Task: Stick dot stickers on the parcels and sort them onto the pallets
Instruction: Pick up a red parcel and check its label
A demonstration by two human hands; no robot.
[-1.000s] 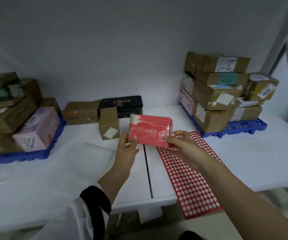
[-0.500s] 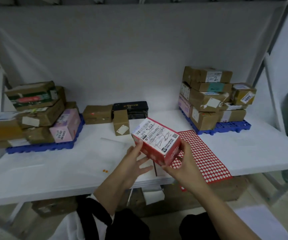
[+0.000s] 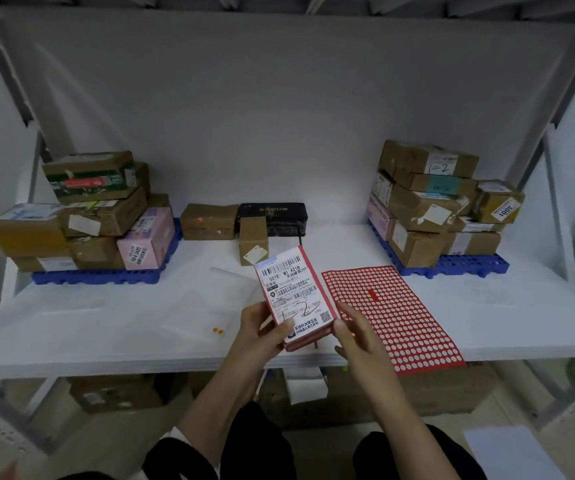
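Parcel [image 3: 293, 299] held between both hands, label up. Left hand [image 3: 261, 336] wraps its left side, thumb on label. Right hand [image 3: 357, 336] grips near right corner, fingers bent. Likely light, stiff, tape-slick: hold by long edges, keep label face free for dot. Sheet [image 3: 390, 317] just right of right hand. Half second earlier parcel sat diagonal; now lengthwise, label squarer to view.
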